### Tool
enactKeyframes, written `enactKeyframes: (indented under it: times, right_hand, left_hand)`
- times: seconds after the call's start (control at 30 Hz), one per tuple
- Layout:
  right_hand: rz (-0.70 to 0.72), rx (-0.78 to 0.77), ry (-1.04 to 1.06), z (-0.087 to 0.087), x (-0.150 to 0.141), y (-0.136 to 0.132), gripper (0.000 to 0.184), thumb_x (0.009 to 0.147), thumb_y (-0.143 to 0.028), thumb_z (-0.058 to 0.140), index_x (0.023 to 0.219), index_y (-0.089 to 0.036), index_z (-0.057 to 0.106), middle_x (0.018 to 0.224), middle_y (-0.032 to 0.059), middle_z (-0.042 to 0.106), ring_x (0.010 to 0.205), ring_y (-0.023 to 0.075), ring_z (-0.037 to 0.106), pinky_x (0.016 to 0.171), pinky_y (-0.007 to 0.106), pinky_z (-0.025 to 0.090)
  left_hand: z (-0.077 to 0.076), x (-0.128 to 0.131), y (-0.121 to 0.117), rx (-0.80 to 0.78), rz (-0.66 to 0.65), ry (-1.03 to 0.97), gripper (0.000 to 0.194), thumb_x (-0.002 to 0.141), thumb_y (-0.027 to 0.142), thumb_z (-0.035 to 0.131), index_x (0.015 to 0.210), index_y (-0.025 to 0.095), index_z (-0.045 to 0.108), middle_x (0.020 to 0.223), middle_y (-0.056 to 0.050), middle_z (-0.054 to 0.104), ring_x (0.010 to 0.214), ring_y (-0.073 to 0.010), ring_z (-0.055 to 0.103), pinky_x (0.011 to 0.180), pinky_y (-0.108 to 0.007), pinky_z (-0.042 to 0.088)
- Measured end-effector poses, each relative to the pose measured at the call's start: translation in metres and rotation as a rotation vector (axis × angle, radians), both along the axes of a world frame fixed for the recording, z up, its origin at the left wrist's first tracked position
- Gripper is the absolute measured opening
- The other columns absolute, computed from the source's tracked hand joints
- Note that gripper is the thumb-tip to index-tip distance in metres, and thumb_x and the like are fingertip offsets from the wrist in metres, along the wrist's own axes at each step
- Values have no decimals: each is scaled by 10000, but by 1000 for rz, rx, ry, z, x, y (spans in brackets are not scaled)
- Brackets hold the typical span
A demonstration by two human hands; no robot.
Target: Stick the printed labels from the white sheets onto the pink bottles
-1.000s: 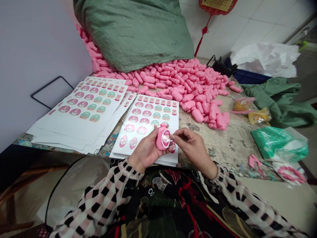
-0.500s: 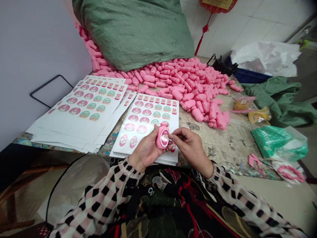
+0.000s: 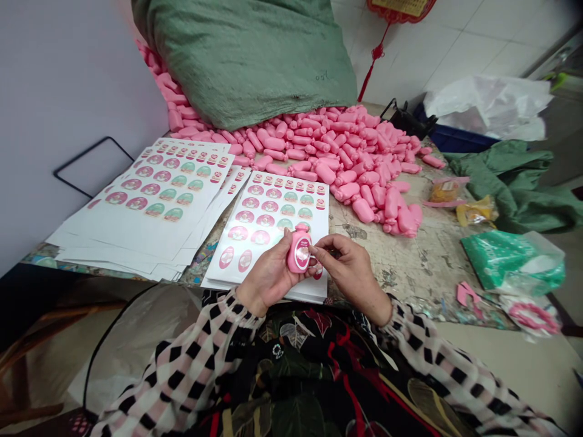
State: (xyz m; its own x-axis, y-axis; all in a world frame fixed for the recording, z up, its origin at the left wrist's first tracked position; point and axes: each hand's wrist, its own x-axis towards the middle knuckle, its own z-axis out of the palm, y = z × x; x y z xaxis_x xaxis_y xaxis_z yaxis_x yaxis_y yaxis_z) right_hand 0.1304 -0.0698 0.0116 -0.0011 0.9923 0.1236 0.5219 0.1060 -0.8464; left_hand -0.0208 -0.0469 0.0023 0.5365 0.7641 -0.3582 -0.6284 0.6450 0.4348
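My left hand [image 3: 273, 273] is closed around a small pink toy bottle [image 3: 294, 260], held upright over the sheets. An oval sticker [image 3: 302, 252] with a white rim lies on the bottle's front, facing right. At the right edge of that sticker, the thumb and forefinger of my right hand [image 3: 350, 267] are pinched; the fingertips partly hide what is between them. Below the hands, a stack of sticker sheets [image 3: 268, 182] carries pink and green ovals and small labels. Part of its lower right is covered by my hands.
Behind the sheets spreads a heap of pink bottles [image 3: 319, 145], beneath a large green sack [image 3: 255, 60]. A second pile of sticker sheets [image 3: 113, 230] lies left. To the right are a green plastic packet [image 3: 505, 261], pink snips [image 3: 469, 297] and a bagged pink ring [image 3: 534, 317].
The bottle has turned very slightly in my left hand, so its sticker sits at a slightly different angle. Both hands have stayed in nearly the same place.
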Motion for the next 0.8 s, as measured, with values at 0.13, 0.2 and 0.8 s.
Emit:
enactKeyframes:
  times: [0.13, 0.2, 0.8]
  right_hand:
    - [-1, 0, -11, 0, 0, 0, 226, 820, -443, 588, 801, -221, 629, 729, 11, 635, 614, 145, 562, 597, 282, 424]
    - [3, 1, -14, 1, 0, 0, 223, 824, -438, 584, 801, -220, 628, 734, 11, 634, 616, 143, 565, 602, 282, 424]
    - [4, 3, -51, 3, 2, -1, 211, 838, -423, 567, 796, -225, 627, 722, 11, 648, 643, 154, 577, 630, 289, 426]
  left_hand:
    - [1, 1, 0, 9, 7, 7, 329, 881, 445, 454, 1037, 192, 594, 880, -49, 636, 737, -156, 630, 647, -319, 541]
    - [1, 1, 0, 15, 14, 8, 321, 879, 446, 458, 1026, 196, 596, 877, -44, 633, 727, -153, 626, 642, -319, 540]
    - [3, -1, -5, 195, -53, 111, 429, 735, 227, 706, 1131, 240, 542, 943, -21, 593, 773, -128, 595, 715, -288, 496]
